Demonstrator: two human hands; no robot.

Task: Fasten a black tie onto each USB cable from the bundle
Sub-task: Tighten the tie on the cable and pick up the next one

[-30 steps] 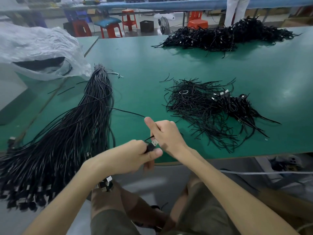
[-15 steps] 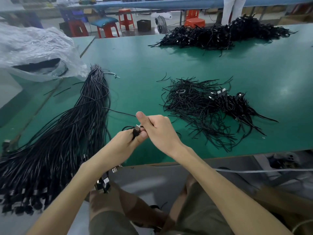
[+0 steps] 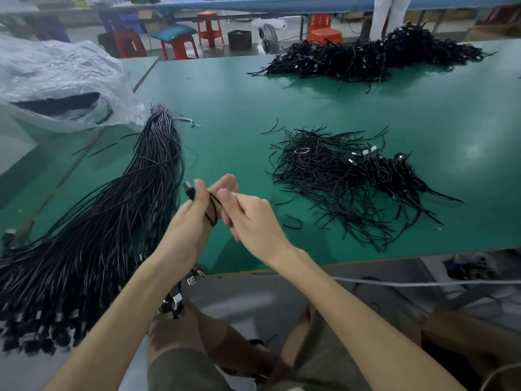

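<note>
A long bundle of black USB cables (image 3: 93, 224) lies across the left of the green table (image 3: 231, 114), its plugs hanging over the near edge. My left hand (image 3: 194, 215) holds one USB cable (image 3: 212, 208), looped around the hand with its plug sticking up past the thumb. My right hand (image 3: 248, 218) touches it from the right, fingers pinching the cable's loop. A loose heap of black ties (image 3: 324, 176) lies to the right of my hands, with a few tied cables (image 3: 394, 170) at its right side.
A clear plastic bag (image 3: 56, 83) sits at the far left. A big pile of black cables (image 3: 372, 56) lies at the table's far edge. Stools and a standing person's legs (image 3: 390, 15) are beyond. My knees are below the table edge.
Both hands have risen from the table's near edge and moved forward. The single cable, first held by its plug between the hands, is now wound in a loop around my left hand.
</note>
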